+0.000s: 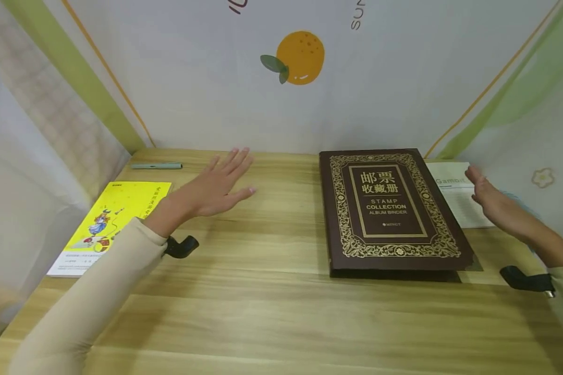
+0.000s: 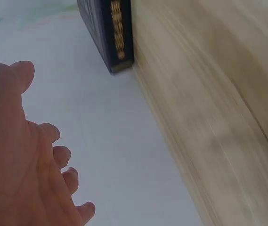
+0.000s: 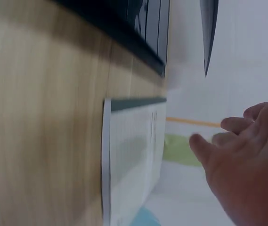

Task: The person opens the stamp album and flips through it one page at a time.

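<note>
A dark brown stamp album (image 1: 389, 208) with gold lettering lies shut on the wooden table (image 1: 272, 291), right of centre. My left hand (image 1: 218, 185) hovers over the table left of the album, fingers straight and spread, holding nothing. My right hand (image 1: 490, 198) hangs just right of the album, above a white booklet (image 1: 457, 192), fingers relaxed and empty. The left wrist view shows the left hand (image 2: 25, 155) open with the album's spine (image 2: 110, 33) beyond it. The right wrist view shows the right hand (image 3: 247, 155) loosely open beside the white booklet (image 3: 134, 155).
A yellow booklet (image 1: 110, 221) lies at the table's left edge. A grey-green pen (image 1: 156, 166) rests near the back left corner. White printed walls close in the table at the back and on both sides.
</note>
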